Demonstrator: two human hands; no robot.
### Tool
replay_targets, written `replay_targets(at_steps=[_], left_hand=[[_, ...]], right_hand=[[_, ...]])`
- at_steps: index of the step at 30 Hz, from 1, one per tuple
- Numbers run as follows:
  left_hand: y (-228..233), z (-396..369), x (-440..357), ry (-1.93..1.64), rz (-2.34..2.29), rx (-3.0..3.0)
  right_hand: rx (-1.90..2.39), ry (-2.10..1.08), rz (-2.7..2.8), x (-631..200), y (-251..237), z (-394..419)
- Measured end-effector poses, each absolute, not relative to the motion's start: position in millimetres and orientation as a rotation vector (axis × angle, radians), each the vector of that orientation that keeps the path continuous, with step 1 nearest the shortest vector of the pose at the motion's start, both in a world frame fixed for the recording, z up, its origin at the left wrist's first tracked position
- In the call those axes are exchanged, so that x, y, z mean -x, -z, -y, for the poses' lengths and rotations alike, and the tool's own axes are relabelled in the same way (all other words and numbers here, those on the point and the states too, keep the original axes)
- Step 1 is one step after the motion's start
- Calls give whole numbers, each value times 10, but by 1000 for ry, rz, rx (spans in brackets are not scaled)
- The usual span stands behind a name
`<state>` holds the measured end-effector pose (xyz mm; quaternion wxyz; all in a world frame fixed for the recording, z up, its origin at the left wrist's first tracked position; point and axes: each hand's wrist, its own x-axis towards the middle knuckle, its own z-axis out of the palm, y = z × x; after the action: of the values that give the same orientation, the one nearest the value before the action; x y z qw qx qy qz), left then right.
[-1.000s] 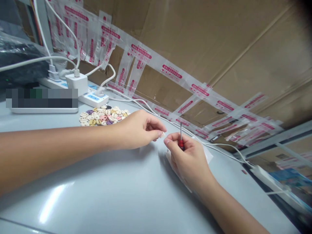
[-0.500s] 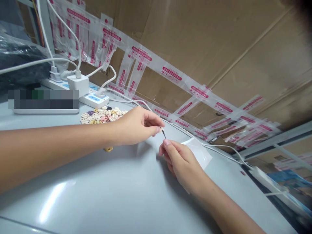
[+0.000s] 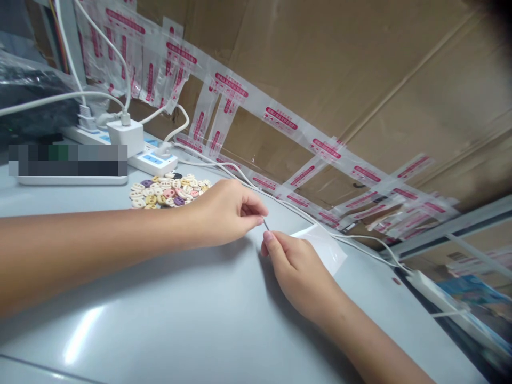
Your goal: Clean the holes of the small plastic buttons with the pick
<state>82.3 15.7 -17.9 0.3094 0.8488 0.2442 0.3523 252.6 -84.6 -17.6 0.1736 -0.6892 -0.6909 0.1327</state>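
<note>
Metal tip of our small screwdriver (image 3: 266, 225) meets whatever our left hand (image 3: 224, 213) pinches, too hidden to name. Our right hand (image 3: 298, 269) grips the tool; a slip could jab a fingertip or flick the piece across the table (image 3: 192, 309).

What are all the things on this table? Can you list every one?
Buttons: a pile, too many to count; cream, pink, yellow, purple; on the table behind the left wrist.
Power strip: one, white with blue switches; back left of the table.
Charger: one, white; plugged into the power strip.
Cables: several, white; along the back edge of the table.
Plastic bag: one, clear; lying behind the right hand.
Taped bags: many, clear with red print; stuck on the cardboard wall.
Table: one, pale grey.
Thin metal tip: one, dark; between both hands' fingertips.
Left hand: pinching at the tip.
Right hand: holding the tip's tool, mostly hidden.
</note>
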Motion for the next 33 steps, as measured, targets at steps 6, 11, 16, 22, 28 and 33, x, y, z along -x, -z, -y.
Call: replay_targets(at_steps=[6, 11, 16, 22, 28, 33], left_hand=[[230, -143, -845, -1070, -475, -2588], [279, -109, -849, -972, -451, -2822], [324, -103, -866, -828, -385, -3044], [374, -63, -887, -753, -315, -3173], [329, 35, -919, -783, -185, -3168], [263, -26, -889, -905, -481, -2600]], right_hand=[[2127, -283, 2003, -2469, 142, 894], [2223, -265, 2039, -2440, 131, 915], [2284, -286, 2066, -2424, 122, 919], [2309, -380, 2103, -2438, 70, 936], [2349, -364, 2161, -2440, 49, 944], [2337, -415, 2110, -2452, 21, 943]])
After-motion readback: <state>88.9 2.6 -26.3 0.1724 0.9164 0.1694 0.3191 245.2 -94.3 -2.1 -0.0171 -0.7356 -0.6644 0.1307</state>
